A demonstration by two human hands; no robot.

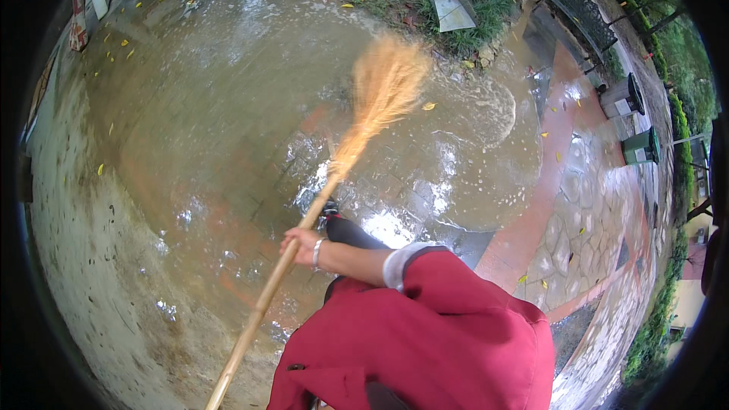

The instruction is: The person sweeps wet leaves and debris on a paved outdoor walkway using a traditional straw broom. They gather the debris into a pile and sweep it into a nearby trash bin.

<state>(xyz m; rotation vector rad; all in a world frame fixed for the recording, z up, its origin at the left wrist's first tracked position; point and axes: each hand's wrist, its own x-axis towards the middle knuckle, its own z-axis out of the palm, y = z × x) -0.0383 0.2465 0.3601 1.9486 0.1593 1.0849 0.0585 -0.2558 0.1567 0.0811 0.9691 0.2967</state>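
Observation:
My right hand (303,247), with a bracelet at the wrist, is wrapped around the bamboo handle (267,295) of a straw broom. The handle slants from the bottom left edge up toward the middle. Its straw head (390,74), blurred, fans out over muddy standing water (228,85) beyond my foot. A curved, foamy ripple (501,111) lies in the water to the right of the bristles. My left hand is out of view, and the handle's lower end runs past the frame. One dark shoe (329,208) shows beside the handle in the water.
A metal dustpan (455,14) lies on grass at the far side. To the right stand two bins, one grey (621,98) and one green (639,147), near a dark metal bench (582,16). Wet stone paving (581,210) spreads there. A pale wall (85,273) borders the left.

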